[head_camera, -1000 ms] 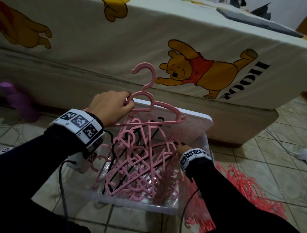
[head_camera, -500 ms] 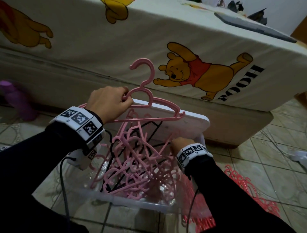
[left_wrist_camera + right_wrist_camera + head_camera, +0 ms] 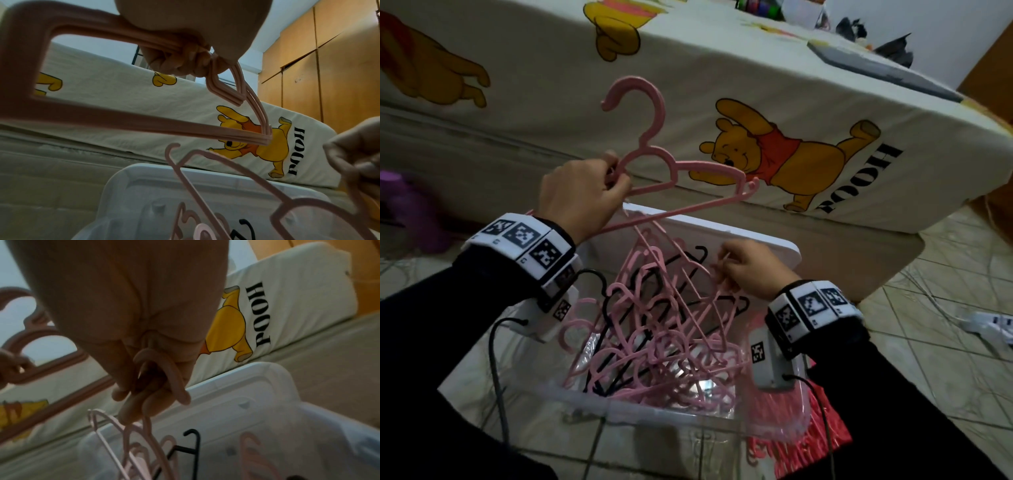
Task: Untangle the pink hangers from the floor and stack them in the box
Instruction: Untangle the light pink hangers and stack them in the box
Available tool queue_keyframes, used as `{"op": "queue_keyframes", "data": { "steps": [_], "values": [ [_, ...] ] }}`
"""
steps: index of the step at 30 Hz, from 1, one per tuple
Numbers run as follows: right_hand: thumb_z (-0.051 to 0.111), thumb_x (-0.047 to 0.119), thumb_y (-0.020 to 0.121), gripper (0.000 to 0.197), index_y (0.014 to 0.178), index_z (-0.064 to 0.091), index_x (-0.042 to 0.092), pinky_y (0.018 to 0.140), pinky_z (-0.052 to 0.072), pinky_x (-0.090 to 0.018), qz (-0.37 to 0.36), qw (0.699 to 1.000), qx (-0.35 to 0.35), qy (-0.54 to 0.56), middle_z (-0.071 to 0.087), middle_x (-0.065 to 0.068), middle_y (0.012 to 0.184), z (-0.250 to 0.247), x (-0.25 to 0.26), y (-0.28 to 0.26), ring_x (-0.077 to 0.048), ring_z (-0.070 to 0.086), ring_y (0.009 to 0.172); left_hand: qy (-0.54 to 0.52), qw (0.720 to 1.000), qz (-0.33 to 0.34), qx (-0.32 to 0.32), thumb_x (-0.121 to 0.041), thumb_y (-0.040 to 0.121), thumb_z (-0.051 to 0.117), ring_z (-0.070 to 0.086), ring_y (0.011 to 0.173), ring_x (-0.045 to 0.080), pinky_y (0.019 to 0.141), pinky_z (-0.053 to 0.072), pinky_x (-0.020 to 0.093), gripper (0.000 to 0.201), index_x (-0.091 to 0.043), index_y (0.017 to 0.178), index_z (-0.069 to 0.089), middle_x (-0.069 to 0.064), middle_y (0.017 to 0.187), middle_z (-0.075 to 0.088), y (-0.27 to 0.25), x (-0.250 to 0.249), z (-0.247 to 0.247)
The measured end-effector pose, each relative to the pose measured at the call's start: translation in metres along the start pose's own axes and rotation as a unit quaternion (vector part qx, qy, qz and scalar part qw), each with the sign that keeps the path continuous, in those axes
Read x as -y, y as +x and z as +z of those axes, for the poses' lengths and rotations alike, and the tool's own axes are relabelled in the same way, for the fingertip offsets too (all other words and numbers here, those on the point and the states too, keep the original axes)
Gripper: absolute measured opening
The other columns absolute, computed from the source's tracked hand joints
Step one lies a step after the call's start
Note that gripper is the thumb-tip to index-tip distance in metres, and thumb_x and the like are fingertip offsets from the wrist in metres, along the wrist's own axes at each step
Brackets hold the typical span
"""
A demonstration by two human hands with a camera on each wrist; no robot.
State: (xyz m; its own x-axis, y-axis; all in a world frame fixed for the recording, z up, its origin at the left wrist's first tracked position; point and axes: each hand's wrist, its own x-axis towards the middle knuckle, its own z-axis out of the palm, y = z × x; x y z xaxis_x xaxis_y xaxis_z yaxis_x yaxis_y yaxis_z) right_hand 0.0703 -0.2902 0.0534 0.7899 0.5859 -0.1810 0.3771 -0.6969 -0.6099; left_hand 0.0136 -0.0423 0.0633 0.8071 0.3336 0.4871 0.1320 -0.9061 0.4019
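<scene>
My left hand point(image 3: 585, 195) grips a small bundle of pink hangers point(image 3: 654, 150) by the shoulder, held up above the clear plastic box point(image 3: 654, 414); in the left wrist view the fingers point(image 3: 176, 63) curl round the stacked hanger bars point(image 3: 144, 123). My right hand point(image 3: 750, 270) pinches the hook of another pink hanger point(image 3: 162, 374) that hangs into the tangle of pink hangers point(image 3: 654, 335) in the box. A few black hangers point(image 3: 688, 257) are mixed into the tangle.
The box's white lid point(image 3: 756, 240) stands behind it against a bed with a cartoon-bear sheet point(image 3: 774, 102). A heap of red hangers point(image 3: 808, 442) lies on the tiled floor right of the box. Something purple point(image 3: 404, 202) lies at the left. Cables trail from both wrists.
The left hand has lifted its pink bundle higher. The right hand has risen out of the box and now pinches a hanger hook, pulling the tangle upward.
</scene>
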Motion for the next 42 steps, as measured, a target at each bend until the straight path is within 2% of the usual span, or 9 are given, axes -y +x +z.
{"op": "queue_keyframes", "data": {
  "steps": [4, 9, 15, 18, 23, 27, 35, 38, 42],
  "values": [
    [0.041, 0.002, 0.098, 0.020, 0.086, 0.055, 0.009, 0.039, 0.037, -0.012, -0.021, 0.989, -0.051, 0.134, 0.064, -0.009, 0.074, -0.005, 0.013, -0.005, -0.005, 0.054, 0.046, -0.020, 0.999, -0.018, -0.017, -0.051, 0.083, 0.035, 0.060, 0.086, 0.042, 0.066, 0.039, 0.039, 0.040, -0.021, 0.096, 0.058, 0.018, 0.088, 0.067, 0.002, 0.002, -0.003],
    [0.036, 0.000, 0.098, 0.021, 0.095, 0.057, 0.004, 0.043, 0.041, -0.020, -0.022, 0.969, -0.124, 0.215, 0.058, -0.006, 0.066, -0.015, 0.018, -0.004, -0.014, 0.052, 0.049, -0.025, 0.999, -0.027, -0.035, -0.044, 0.092, 0.043, 0.059, 0.084, 0.043, 0.064, 0.033, 0.037, 0.025, -0.022, 0.092, 0.054, 0.018, 0.086, 0.065, 0.002, 0.002, -0.005],
    [0.033, 0.004, 0.094, 0.028, 0.102, 0.057, -0.007, 0.065, 0.054, -0.032, -0.026, 0.873, -0.055, 0.484, 0.066, -0.022, 0.079, -0.026, 0.029, -0.009, -0.028, 0.064, 0.066, -0.023, 1.000, -0.011, 0.000, -0.043, 0.095, 0.045, 0.059, 0.086, 0.041, 0.065, 0.038, 0.038, 0.025, -0.021, 0.093, 0.056, 0.016, 0.088, 0.066, 0.004, 0.003, -0.003],
    [0.032, -0.004, 0.094, 0.027, 0.107, 0.055, -0.007, 0.070, 0.056, -0.031, -0.072, 0.893, -0.047, 0.442, 0.068, -0.023, 0.088, -0.028, 0.030, -0.012, -0.028, 0.067, 0.074, -0.016, 0.999, 0.012, 0.042, -0.044, 0.094, 0.046, 0.059, 0.080, 0.039, 0.061, 0.037, 0.035, 0.023, -0.023, 0.087, 0.051, 0.011, 0.081, 0.063, 0.003, 0.005, 0.002],
    [0.045, 0.000, 0.096, 0.019, 0.107, 0.053, -0.013, 0.059, 0.055, -0.022, -0.109, 0.935, -0.120, 0.316, 0.066, -0.016, 0.076, -0.020, 0.026, -0.009, -0.019, 0.064, 0.061, -0.046, 0.990, 0.057, 0.119, -0.051, 0.095, 0.043, 0.048, 0.061, 0.019, 0.052, 0.028, 0.029, 0.024, -0.031, 0.082, 0.044, -0.013, 0.065, 0.049, -0.005, 0.002, 0.013],
    [0.043, 0.006, 0.098, 0.015, 0.100, 0.057, -0.001, 0.055, 0.052, -0.021, -0.103, 0.942, -0.164, 0.273, 0.065, -0.014, 0.072, -0.014, 0.025, -0.004, -0.020, 0.062, 0.060, -0.061, 0.982, 0.080, 0.159, -0.065, 0.089, 0.031, 0.048, 0.061, 0.003, 0.050, 0.027, 0.024, 0.038, -0.030, 0.083, 0.043, -0.012, 0.067, 0.051, -0.011, -0.007, 0.020],
    [0.047, 0.007, 0.097, 0.015, 0.088, 0.060, 0.009, 0.055, 0.052, -0.024, -0.123, 0.928, -0.216, 0.279, 0.067, -0.007, 0.068, -0.005, 0.029, 0.009, -0.015, 0.065, 0.057, -0.068, 0.958, 0.111, 0.254, -0.094, 0.064, 0.024, 0.055, 0.070, 0.001, 0.054, 0.035, 0.025, 0.073, -0.032, 0.096, 0.046, -0.014, 0.079, 0.057, -0.021, -0.016, 0.035],
    [0.045, 0.007, 0.098, 0.018, 0.087, 0.058, 0.011, 0.059, 0.056, -0.032, -0.125, 0.902, -0.220, 0.349, 0.067, -0.007, 0.069, -0.005, 0.032, 0.010, -0.015, 0.063, 0.056, -0.040, 0.957, 0.126, 0.257, -0.082, 0.074, 0.038, 0.056, 0.072, 0.006, 0.055, 0.037, 0.027, 0.054, -0.033, 0.096, 0.043, -0.016, 0.079, 0.055, -0.022, -0.017, 0.040],
    [0.044, 0.004, 0.098, 0.012, 0.096, 0.055, 0.000, 0.058, 0.056, -0.024, -0.128, 0.877, -0.205, 0.415, 0.068, -0.008, 0.070, -0.005, 0.032, 0.013, -0.013, 0.063, 0.055, -0.010, 0.965, 0.138, 0.223, -0.047, 0.092, 0.049, 0.053, 0.069, 0.016, 0.054, 0.031, 0.030, 0.018, -0.034, 0.084, 0.040, -0.014, 0.070, 0.049, -0.022, -0.016, 0.043]
  ]
}}
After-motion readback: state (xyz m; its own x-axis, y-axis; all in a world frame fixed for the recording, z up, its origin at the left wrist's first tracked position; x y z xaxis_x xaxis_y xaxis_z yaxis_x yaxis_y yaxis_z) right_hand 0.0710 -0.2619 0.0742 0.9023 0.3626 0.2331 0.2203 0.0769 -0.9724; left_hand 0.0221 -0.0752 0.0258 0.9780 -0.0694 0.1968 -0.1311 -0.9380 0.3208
